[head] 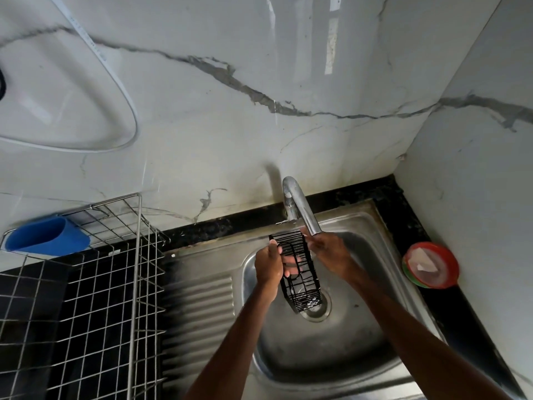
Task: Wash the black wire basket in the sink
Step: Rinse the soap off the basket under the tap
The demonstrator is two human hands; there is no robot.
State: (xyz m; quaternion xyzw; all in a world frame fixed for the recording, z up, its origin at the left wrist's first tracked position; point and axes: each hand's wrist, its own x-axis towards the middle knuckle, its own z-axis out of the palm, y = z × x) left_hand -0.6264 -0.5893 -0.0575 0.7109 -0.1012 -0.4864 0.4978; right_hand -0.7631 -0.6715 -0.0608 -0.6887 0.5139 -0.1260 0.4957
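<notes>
A long, narrow black wire basket (302, 287) is held upright over the steel sink (354, 336), its lower end above the drain (317, 311). My left hand (269, 265) grips its left side, fingers curled through the wires. At the basket's top right corner, just under the spout of the tap (300, 207), my right hand (327, 249) touches it. Whether those fingers curl round the wire is unclear. No running water is plainly visible.
A metal wire dish rack (115, 284) with a blue cup holder (49, 236) stands on the black counter to the left. The ribbed drainboard (199, 307) lies between rack and sink. A red and green dish with a white piece (429, 265) sits at the right.
</notes>
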